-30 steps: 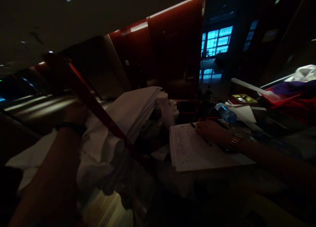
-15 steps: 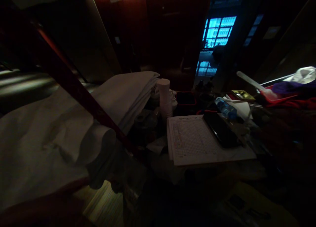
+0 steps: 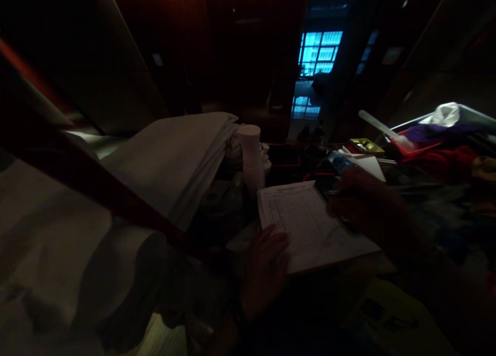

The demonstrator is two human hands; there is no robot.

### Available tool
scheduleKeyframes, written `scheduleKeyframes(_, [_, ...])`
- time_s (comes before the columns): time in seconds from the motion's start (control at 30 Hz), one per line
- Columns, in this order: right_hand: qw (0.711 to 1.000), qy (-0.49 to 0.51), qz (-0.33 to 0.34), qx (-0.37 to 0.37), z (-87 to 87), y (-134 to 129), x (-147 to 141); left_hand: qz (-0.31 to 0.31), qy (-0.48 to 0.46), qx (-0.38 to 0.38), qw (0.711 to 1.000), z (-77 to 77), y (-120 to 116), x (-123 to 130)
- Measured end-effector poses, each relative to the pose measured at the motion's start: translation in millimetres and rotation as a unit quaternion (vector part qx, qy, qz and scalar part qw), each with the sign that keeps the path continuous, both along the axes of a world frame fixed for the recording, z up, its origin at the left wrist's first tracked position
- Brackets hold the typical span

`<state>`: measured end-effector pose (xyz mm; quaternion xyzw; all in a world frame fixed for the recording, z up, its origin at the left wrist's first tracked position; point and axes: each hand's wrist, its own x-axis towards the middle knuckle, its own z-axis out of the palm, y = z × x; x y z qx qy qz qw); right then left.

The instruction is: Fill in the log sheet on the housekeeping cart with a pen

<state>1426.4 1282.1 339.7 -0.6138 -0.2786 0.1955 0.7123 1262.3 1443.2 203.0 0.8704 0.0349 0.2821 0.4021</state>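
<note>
Pretty dim in here, but closest to me the left hand point(image 3: 265, 265) lies flat with fingers spread on the near corner of the gridded log sheet point(image 3: 306, 224), pinning the pad so it doesn't slide around on the cluttered cart top. The right hand point(image 3: 354, 203) hovers over the sheet's far right side, fingers curled in as if pinching a pen, though it's too dark and blurred to tell whether anything is actually in there. Off to the left sits a stack of folded white linens point(image 3: 170, 157), with a red strap point(image 3: 96, 188) running diagonally across it. Just beyond the sheet stands a stack of white cups point(image 3: 250, 157), then a water bottle point(image 3: 340, 162) lying on its side behind the right hand. Farthest back, a blue-lit window point(image 3: 320, 53).
</note>
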Motion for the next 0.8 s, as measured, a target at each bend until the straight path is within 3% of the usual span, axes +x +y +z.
scheduleKeyframes(0.03, [0.997, 0.029, 0.073, 0.009, -7.0, 19.4, -2.0, -0.018, 0.006, 0.006, 1.000, 0.0, 3.0, 1.0])
scheduleKeyframes(0.1, [0.984, -0.004, 0.174, -0.022, -26.8, 51.6, 0.8, -0.044, 0.018, 0.014, 0.999, 0.7, 8.7, 2.0])
scheduleKeyframes(0.2, [0.962, -0.144, 0.157, -0.172, -57.6, 81.1, 13.5, -0.067, 0.029, 0.022, 0.997, 1.3, 15.2, 2.9])
scheduleKeyframes(0.27, [0.916, -0.260, 0.125, -0.277, -68.7, 89.9, 20.3, -0.087, 0.038, 0.030, 0.995, 0.3, 18.4, 3.8])
scheduleKeyframes(0.33, [0.829, -0.425, 0.119, -0.343, -68.5, 92.6, 22.1, -0.107, 0.038, 0.031, 0.993, -2.3, 21.1, 4.9])
scheduleKeyframes(0.43, [0.638, -0.662, 0.129, -0.372, -52.4, 91.9, 15.6, -0.121, 0.028, 0.009, 0.992, -10.1, 25.9, 7.5])
scheduleKeyframes(0.5, [0.564, -0.729, 0.137, -0.363, -39.2, 92.5, 8.8, -0.124, 0.019, -0.013, 0.992, -17.3, 30.5, 10.8])
scheduleKeyframes(0.6, [0.535, -0.749, 0.159, -0.357, -23.5, 94.3, -0.1, -0.133, -0.001, -0.025, 0.991, -28.4, 37.5, 16.7])
scheduleKeyframes(0.8, [0.539, -0.724, 0.205, -0.380, -9.8, 91.1, -10.8, -0.119, -0.070, 0.003, 0.990, -41.2, 40.5, 22.1])
